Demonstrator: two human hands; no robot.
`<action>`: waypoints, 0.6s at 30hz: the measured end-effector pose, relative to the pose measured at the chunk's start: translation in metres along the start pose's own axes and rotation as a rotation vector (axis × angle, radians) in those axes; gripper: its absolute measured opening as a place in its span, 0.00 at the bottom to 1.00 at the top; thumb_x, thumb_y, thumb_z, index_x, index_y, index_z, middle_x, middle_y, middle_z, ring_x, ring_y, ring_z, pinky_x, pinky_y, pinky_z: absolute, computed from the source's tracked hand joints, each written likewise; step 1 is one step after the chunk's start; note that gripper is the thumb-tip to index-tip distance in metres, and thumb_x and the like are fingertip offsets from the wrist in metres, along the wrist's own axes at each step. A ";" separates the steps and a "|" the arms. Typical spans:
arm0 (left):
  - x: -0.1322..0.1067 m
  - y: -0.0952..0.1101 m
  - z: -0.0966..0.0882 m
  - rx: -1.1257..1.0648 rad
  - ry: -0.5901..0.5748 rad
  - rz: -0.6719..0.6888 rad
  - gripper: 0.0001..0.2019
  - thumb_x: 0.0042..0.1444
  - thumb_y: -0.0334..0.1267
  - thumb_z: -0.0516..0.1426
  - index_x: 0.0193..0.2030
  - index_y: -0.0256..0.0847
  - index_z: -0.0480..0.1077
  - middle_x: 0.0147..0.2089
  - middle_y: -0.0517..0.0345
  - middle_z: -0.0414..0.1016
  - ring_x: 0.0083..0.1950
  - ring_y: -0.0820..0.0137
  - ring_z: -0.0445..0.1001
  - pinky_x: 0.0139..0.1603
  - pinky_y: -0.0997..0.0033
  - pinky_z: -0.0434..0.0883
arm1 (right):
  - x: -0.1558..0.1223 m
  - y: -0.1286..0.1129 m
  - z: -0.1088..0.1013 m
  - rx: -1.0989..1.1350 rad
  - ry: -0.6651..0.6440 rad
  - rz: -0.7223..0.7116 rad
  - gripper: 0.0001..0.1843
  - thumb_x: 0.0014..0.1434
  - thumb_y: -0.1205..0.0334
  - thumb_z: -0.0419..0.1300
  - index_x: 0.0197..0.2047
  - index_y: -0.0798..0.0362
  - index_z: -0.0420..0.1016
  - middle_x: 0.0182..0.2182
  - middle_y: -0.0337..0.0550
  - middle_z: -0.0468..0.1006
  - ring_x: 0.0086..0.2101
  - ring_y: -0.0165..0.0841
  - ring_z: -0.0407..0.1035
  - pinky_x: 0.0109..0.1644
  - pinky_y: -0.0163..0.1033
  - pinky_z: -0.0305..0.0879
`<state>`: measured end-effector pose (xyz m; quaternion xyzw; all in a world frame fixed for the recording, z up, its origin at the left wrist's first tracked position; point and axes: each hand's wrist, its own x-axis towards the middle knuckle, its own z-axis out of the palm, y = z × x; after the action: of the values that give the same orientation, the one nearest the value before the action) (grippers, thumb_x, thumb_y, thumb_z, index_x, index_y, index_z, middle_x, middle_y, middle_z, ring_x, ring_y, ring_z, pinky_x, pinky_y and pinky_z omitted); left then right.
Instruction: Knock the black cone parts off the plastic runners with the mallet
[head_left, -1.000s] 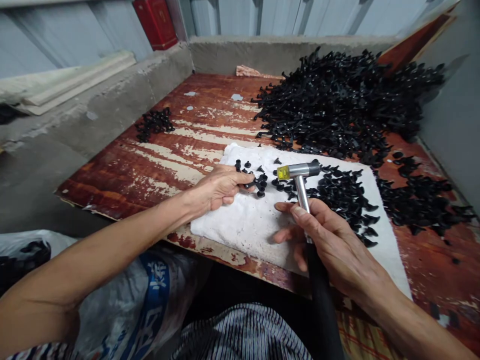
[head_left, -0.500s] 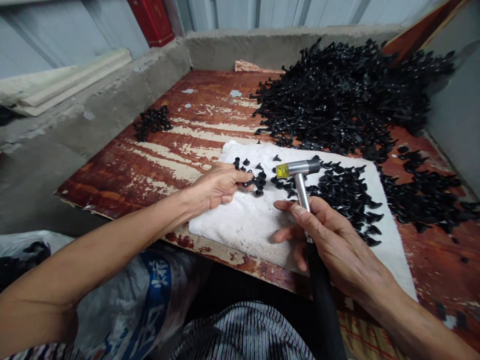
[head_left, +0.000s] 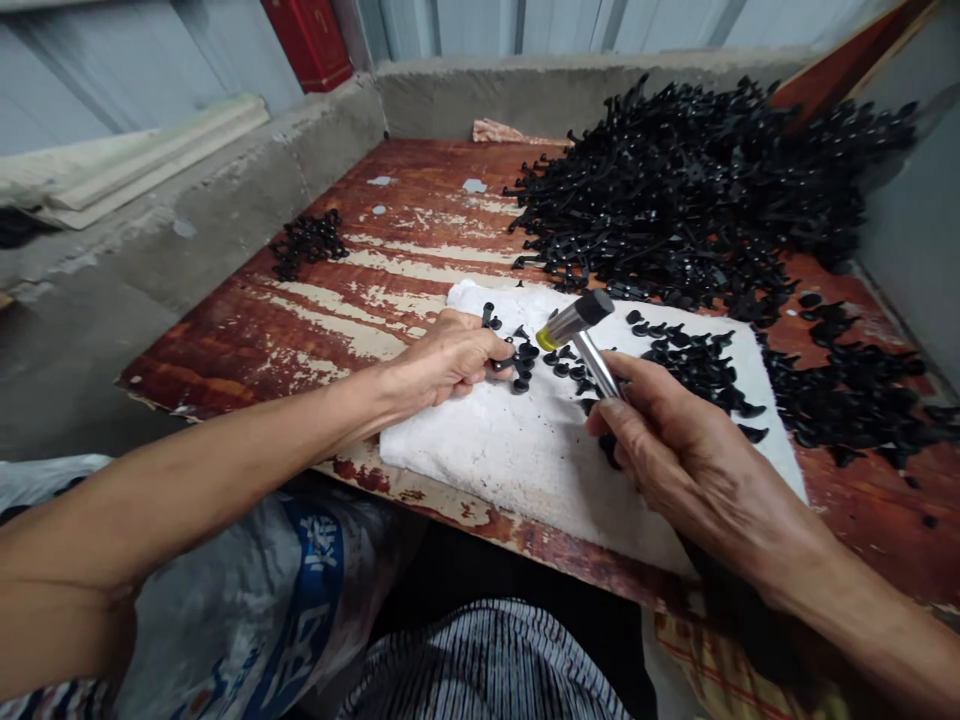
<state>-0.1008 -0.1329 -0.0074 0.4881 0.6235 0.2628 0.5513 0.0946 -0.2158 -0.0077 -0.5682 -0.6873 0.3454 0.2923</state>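
Observation:
My left hand (head_left: 466,357) is closed on a small black part (head_left: 504,363) at the left of a white cloth (head_left: 480,450). Fingers cover most of that part, so its full shape is hidden. My right hand (head_left: 667,430) grips a hammer (head_left: 574,318) with a metal head, a yellow face and a black face. The yellow face tilts down just right of my left hand, above several small black pieces (head_left: 561,368). More curved black pieces (head_left: 694,365) lie on the cloth beyond my right hand.
A large heap of black parts (head_left: 690,190) covers the table's back right. Loose black pieces (head_left: 847,385) lie right of the cloth, and a small pile (head_left: 309,243) sits at left on the worn red table (head_left: 300,330). A concrete ledge (head_left: 225,190) borders the table. White sacks (head_left: 225,600) stand below.
My right hand has tilted the hammer so its yellow face points lower and to the left, and its fingers have closed around the handle. My left hand has stayed nearly in place.

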 end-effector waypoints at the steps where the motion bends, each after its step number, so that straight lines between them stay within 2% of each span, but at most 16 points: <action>1: 0.000 0.000 0.001 -0.012 -0.009 -0.012 0.13 0.56 0.26 0.57 0.23 0.38 0.59 0.20 0.58 0.71 0.12 0.86 0.52 0.14 0.76 0.43 | 0.002 0.003 -0.001 -0.076 0.019 -0.067 0.27 0.62 0.58 0.48 0.62 0.59 0.62 0.30 0.47 0.77 0.20 0.29 0.66 0.19 0.34 0.62; 4: -0.001 0.000 0.001 -0.038 -0.015 -0.017 0.13 0.56 0.26 0.56 0.23 0.38 0.59 0.19 0.58 0.70 0.12 0.87 0.50 0.15 0.76 0.42 | 0.005 0.010 -0.002 -0.213 0.065 -0.220 0.29 0.62 0.63 0.47 0.65 0.63 0.60 0.35 0.52 0.79 0.32 0.37 0.74 0.33 0.42 0.72; 7: 0.001 -0.001 -0.001 -0.020 -0.023 -0.006 0.11 0.54 0.27 0.57 0.24 0.37 0.61 0.20 0.56 0.72 0.13 0.86 0.51 0.15 0.76 0.43 | 0.007 0.012 0.000 -0.262 0.136 -0.356 0.28 0.63 0.66 0.47 0.66 0.60 0.60 0.45 0.55 0.78 0.40 0.40 0.75 0.43 0.47 0.74; 10: 0.004 -0.002 -0.002 0.011 -0.032 -0.014 0.08 0.53 0.28 0.58 0.25 0.36 0.64 0.21 0.55 0.72 0.13 0.86 0.51 0.14 0.76 0.43 | 0.008 0.013 0.003 -0.322 0.193 -0.461 0.28 0.63 0.68 0.48 0.66 0.61 0.59 0.43 0.56 0.78 0.40 0.40 0.75 0.43 0.46 0.75; 12: 0.005 -0.004 -0.004 0.024 -0.027 -0.009 0.08 0.52 0.28 0.58 0.25 0.37 0.64 0.21 0.56 0.72 0.13 0.85 0.49 0.14 0.75 0.42 | 0.009 0.014 0.003 -0.400 0.163 -0.495 0.28 0.63 0.68 0.47 0.65 0.67 0.61 0.37 0.57 0.78 0.36 0.41 0.76 0.39 0.48 0.76; 14: 0.005 -0.006 -0.005 0.022 -0.026 0.005 0.08 0.52 0.29 0.58 0.24 0.37 0.64 0.22 0.56 0.71 0.13 0.85 0.49 0.15 0.75 0.42 | 0.009 0.013 0.001 -0.458 0.132 -0.529 0.27 0.63 0.69 0.46 0.63 0.70 0.62 0.37 0.59 0.79 0.35 0.42 0.76 0.39 0.49 0.76; 16: 0.004 -0.007 -0.007 0.011 -0.041 0.026 0.08 0.52 0.30 0.59 0.24 0.37 0.64 0.23 0.55 0.72 0.14 0.85 0.50 0.15 0.75 0.42 | 0.008 0.009 -0.001 -0.446 0.184 -0.565 0.26 0.63 0.70 0.47 0.64 0.68 0.61 0.44 0.60 0.78 0.42 0.42 0.76 0.45 0.48 0.75; 18: 0.001 -0.008 -0.008 -0.004 -0.072 0.051 0.08 0.52 0.32 0.59 0.25 0.37 0.65 0.25 0.54 0.73 0.14 0.85 0.51 0.15 0.75 0.43 | 0.007 0.006 -0.002 -0.414 0.289 -0.581 0.28 0.63 0.71 0.50 0.66 0.65 0.59 0.54 0.60 0.73 0.51 0.42 0.72 0.53 0.48 0.72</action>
<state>-0.1110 -0.1336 -0.0124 0.5118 0.5900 0.2603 0.5675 0.0982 -0.2079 -0.0114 -0.4397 -0.8266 0.0181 0.3509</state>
